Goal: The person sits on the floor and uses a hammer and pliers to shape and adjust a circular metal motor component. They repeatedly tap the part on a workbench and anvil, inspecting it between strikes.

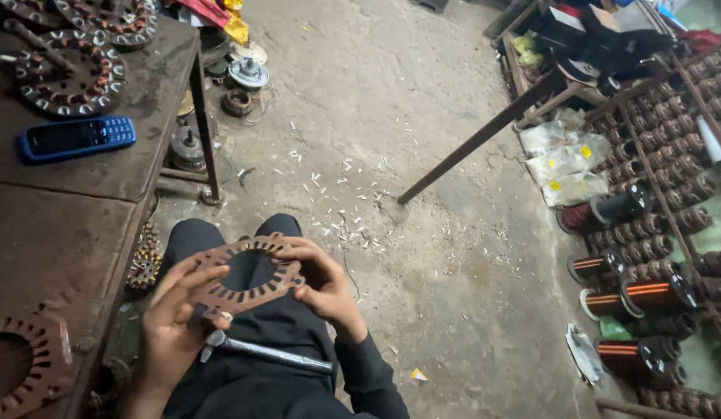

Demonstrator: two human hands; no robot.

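The second stator ring (pixel 23 365) is cut off by the left and bottom edges.

**Screen, bags and labels in view**

A blue phone (pixel 77 138) with a dark rectangular screen is seen at ten o'clock, laid flat on the brown workbench (pixel 73 225). At two to three o'clock, clear plastic bags (pixel 566 163) are heaped on the floor, each marked with a small yellow label (pixel 586 151). A crumpled white packet (pixel 584 353) is seen at four o'clock.
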